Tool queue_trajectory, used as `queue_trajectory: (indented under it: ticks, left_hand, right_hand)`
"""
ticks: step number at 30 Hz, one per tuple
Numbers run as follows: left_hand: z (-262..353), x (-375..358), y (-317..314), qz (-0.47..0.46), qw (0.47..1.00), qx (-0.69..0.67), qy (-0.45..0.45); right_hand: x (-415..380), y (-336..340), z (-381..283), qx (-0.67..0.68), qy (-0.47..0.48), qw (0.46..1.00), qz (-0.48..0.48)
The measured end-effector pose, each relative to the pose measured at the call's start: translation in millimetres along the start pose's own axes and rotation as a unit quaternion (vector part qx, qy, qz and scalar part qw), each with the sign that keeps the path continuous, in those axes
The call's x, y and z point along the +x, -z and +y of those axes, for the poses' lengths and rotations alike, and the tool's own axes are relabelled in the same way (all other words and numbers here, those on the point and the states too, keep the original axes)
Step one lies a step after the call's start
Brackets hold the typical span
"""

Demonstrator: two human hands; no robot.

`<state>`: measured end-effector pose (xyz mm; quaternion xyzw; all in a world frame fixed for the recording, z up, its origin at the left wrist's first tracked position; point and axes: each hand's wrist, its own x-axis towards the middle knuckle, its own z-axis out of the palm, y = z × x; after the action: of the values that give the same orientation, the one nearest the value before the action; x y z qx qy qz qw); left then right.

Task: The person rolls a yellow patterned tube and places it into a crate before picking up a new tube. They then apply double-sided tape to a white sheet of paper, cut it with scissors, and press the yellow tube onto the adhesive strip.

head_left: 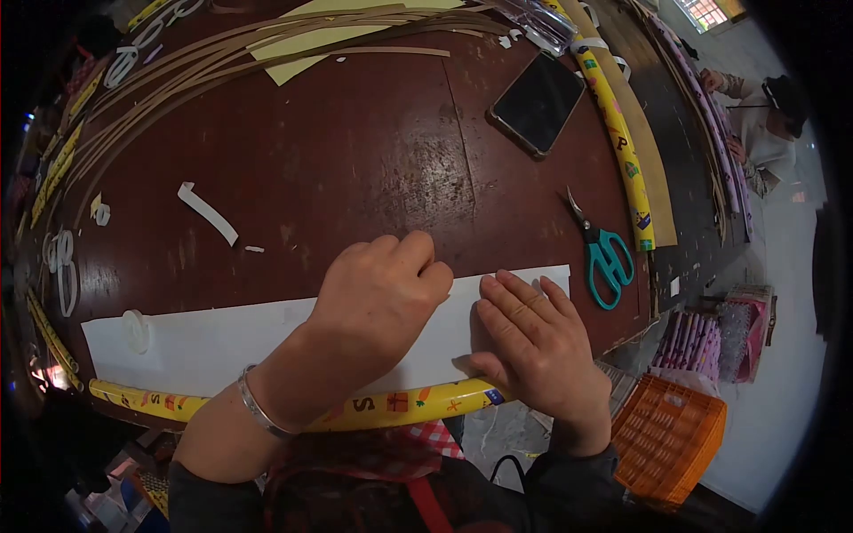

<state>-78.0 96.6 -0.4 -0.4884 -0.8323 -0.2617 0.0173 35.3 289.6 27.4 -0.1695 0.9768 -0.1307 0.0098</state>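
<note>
Dark wooden table (355,169): left hand (382,298) fisted, right hand (533,342) flat, both pressing the long white paper sheet (222,342) beneath them, gripping nothing; sheet looks light, floppy, best pinched at edges.

white paper (267,333), teal scissors (609,258), orange crate (671,435)

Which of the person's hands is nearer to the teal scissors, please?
The right hand. It lies flat on the white paper, just left of and below the scissors. The left hand rests further left on the same sheet, beyond the right.
</note>
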Motion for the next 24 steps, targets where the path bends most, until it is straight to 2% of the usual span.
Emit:
queue_trajectory:
  ticks: [15,24]
  left_hand:
    - [-2.8,-0.7,7.9,0.005,0.999,-0.026,0.02]
    - [-8.0,-2.0,11.2,0.012,0.999,0.003,0.053]
  right_hand:
    - [-0.4,-0.2,0.2,0.008,-0.009,1.0,-0.006]
    - [0.1,0.3,-0.2,0.004,-0.01,1.0,-0.006]
